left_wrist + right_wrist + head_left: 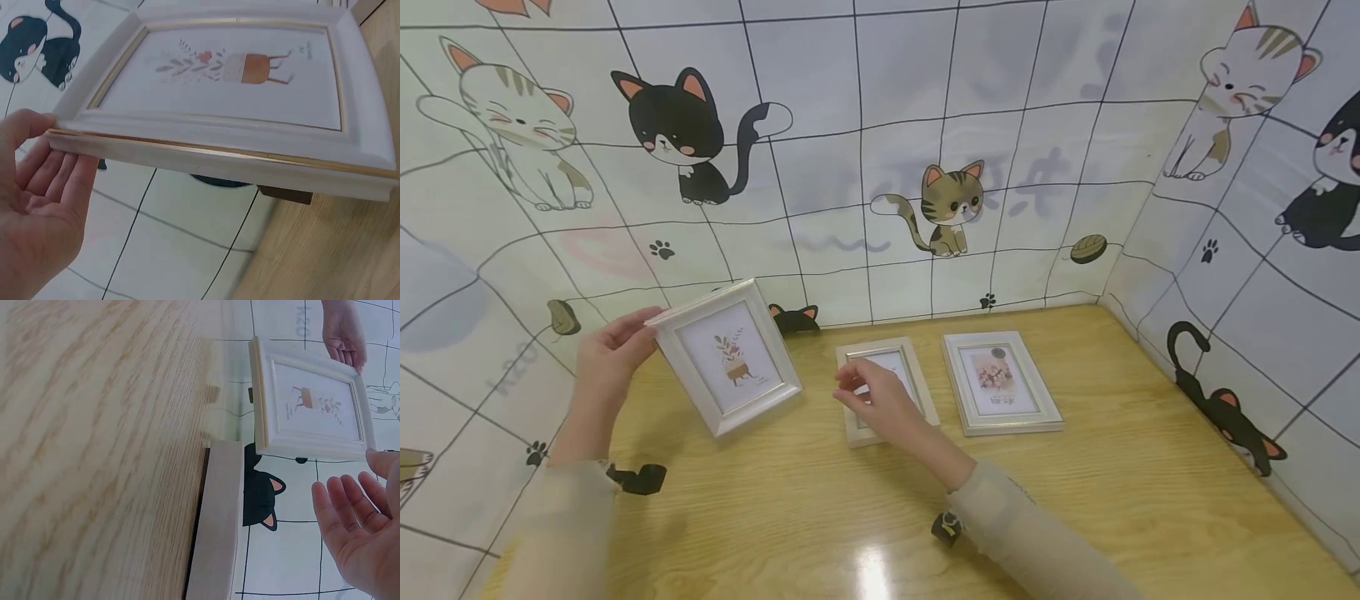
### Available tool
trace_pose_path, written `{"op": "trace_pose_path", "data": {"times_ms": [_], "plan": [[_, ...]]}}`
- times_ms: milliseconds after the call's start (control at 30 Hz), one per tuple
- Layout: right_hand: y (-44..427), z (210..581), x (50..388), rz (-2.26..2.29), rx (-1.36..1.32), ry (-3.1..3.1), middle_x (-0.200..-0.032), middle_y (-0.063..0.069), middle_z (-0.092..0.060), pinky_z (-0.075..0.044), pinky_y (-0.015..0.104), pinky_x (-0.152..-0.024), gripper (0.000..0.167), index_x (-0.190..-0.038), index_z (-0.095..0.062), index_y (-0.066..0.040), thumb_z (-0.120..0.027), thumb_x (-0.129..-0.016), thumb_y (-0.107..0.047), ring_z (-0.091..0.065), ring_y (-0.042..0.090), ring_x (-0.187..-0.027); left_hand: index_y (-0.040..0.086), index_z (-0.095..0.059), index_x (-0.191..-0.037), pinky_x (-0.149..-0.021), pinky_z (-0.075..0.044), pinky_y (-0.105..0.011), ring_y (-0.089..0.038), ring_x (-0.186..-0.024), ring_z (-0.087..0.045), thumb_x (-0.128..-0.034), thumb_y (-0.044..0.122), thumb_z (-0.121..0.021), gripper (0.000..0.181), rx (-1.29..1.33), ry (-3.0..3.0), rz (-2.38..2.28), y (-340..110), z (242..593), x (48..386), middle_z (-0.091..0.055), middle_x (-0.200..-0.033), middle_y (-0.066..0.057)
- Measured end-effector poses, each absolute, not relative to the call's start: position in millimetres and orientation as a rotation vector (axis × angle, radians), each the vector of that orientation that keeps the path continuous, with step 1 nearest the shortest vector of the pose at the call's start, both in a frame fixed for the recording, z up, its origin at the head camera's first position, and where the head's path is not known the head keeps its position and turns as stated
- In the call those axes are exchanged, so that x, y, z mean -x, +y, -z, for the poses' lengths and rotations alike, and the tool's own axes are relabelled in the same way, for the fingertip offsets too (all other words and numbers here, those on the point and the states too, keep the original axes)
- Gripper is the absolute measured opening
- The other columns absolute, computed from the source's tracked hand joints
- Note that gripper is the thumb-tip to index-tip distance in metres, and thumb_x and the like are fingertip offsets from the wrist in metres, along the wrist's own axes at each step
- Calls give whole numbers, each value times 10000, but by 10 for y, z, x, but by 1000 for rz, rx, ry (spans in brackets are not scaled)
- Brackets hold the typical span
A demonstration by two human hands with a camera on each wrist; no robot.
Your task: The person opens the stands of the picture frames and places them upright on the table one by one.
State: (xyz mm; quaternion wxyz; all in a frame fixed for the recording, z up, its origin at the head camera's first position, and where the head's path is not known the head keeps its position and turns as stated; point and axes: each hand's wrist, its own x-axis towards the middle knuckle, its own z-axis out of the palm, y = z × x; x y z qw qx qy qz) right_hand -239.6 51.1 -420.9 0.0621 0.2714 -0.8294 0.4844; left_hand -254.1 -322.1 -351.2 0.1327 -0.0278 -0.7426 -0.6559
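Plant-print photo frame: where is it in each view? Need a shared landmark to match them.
Head: left of centre, tilted; plant-print frame.
Left wrist: across the upper part, nearly full width, print sideways.
Right wrist: upper right, print sideways, beyond the near open palm.
Shared landmark: left grip, at one corner of the frame in all three: upper left in head, left edge in left wrist, top right in right wrist.

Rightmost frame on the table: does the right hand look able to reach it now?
Probably yes: the right hand looks empty above the middle frame, and nothing covers the rightmost frame.
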Motion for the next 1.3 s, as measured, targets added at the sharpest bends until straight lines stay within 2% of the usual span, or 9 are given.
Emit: {"op": "trace_pose_path", "data": {"times_ms": [167,400,533,733,1300], "plan": [[518,4217,2394,-1467,-803,-2515,-1059,75,-687,-583,157,-779,206,-1128,-620,-58,-673,-956,-160,-673,167,-970,88,-637,-1312,-813,-548,-69,62,-951,-673,-959,155,-661,360,82,-2093,2034,-3400,3505,2603,-718,-1040,175],[535,4232,2394,-1448,-809,-2523,-1050,66,-683,-589,169,-785,234,-1130,-617,-17,-663,-965,-177,-669,178,-966,32,-592,-1350,-870,-558,-117,7,-1019,-685,-979,67,-602,372,161,-1942,2264,-3543,3606,2635,-713,-1134,102],[537,4232,2389,-1441,-799,-2525,-1034,57,-684,-590,168,-779,208,-1114,-621,-46,-666,-962,-182,-669,172,-955,29,-568,-1374,-868,-562,-124,1,-1022,-691,-985,72,-593,392,157,-1905,2328,-3580,3655,2656,-720,-1151,100],[539,4244,2389,-1465,-781,-2530,-1027,58,-687,-585,159,-773,193,-1103,-623,-65,-674,-956,-180,-671,164,-952,35,-611,-1328,-867,-569,-144,-18,-1012,-707,-983,45,-586,346,191,-1868,2368,-3587,3713,2692,-739,-1138,78],[596,4248,2396,-1485,-748,-2503,-1016,68,-684,-593,175,-769,203,-1108,-623,-46,-675,-955,-168,-666,165,-942,-2,-505,-1420,-870,-545,-93,41,-1035,-664,-992,107,-593,450,203,-2040,2222,-3546,3720,2714,-700,-1159,138]]}}
